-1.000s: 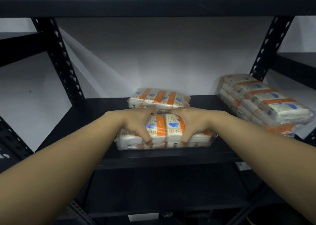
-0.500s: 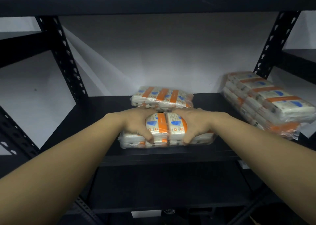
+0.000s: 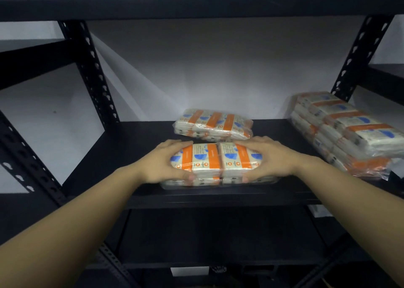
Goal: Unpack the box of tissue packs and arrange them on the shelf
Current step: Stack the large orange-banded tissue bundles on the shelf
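Hands on both ends of the front tissue pack (image 3: pixel 215 163), centre of frame on the black shelf (image 3: pixel 140 141): I see my left hand (image 3: pixel 166 163) and right hand (image 3: pixel 269 158) gripping it, fingers over top, thumbs at the near edge. Second pack (image 3: pixel 213 124) just behind; a stack of packs (image 3: pixel 343 130) at right

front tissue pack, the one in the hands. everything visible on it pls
The front tissue pack is a clear-plastic-wrapped bundle of white packs with orange bands and blue marks, lying flat near the front edge of the black shelf. The left hand grips its left end, the right hand its right end, fingers curled over the top, thumbs on the front face. A second pack lies behind; whether they touch is unclear.
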